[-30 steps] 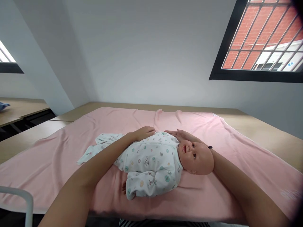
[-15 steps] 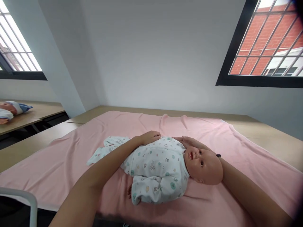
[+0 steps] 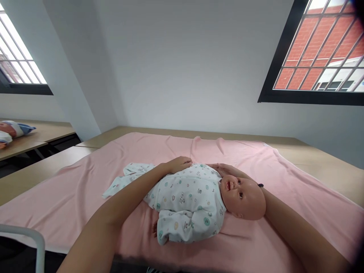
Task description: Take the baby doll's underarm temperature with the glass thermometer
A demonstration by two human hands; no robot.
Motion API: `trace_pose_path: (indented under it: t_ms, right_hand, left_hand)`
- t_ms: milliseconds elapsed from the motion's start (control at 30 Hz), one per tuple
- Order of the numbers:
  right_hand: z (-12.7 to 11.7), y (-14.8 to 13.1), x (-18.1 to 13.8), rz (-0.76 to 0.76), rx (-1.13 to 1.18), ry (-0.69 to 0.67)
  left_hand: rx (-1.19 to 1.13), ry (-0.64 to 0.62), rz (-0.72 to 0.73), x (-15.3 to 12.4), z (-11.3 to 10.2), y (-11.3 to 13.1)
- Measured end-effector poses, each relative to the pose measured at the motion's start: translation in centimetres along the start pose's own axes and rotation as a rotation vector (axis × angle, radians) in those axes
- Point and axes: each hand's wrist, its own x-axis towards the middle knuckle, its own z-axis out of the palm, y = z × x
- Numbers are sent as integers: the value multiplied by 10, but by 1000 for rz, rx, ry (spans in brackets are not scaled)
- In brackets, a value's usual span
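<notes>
A baby doll (image 3: 184,193) in a white printed sleepsuit lies on a pink blanket (image 3: 88,178), its head to the right and its legs to the left. My left hand (image 3: 179,164) is over the far side of the doll's body, its fingers curled down against the suit. Behind the doll's far shoulder, my right hand (image 3: 223,169) is pressed against it, part of the fingers hidden by the suit. My right forearm passes behind and beside the doll's head (image 3: 247,199). The near sleeve lies folded across, with a small doll hand (image 3: 155,229) poking out.
The blanket covers much of a wooden table (image 3: 309,151) set against a grey wall. Another doll (image 3: 11,131) lies on a separate table at far left. A light grey metal tube (image 3: 40,242) curves up at the lower left.
The whole view has shifted very slightly. Both hands and the doll keep the same places relative to each other.
</notes>
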Motion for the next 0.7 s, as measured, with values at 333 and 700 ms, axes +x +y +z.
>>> trace_pose_path:
  t_ms: [333, 700]
  right_hand:
    - [1, -1, -13, 52, -16, -17]
    - [19, -6, -9, 35, 22, -97]
  left_hand:
    - [-12, -2, -8, -2, -2, 1]
    - [3, 3, -4, -1, -2, 4]
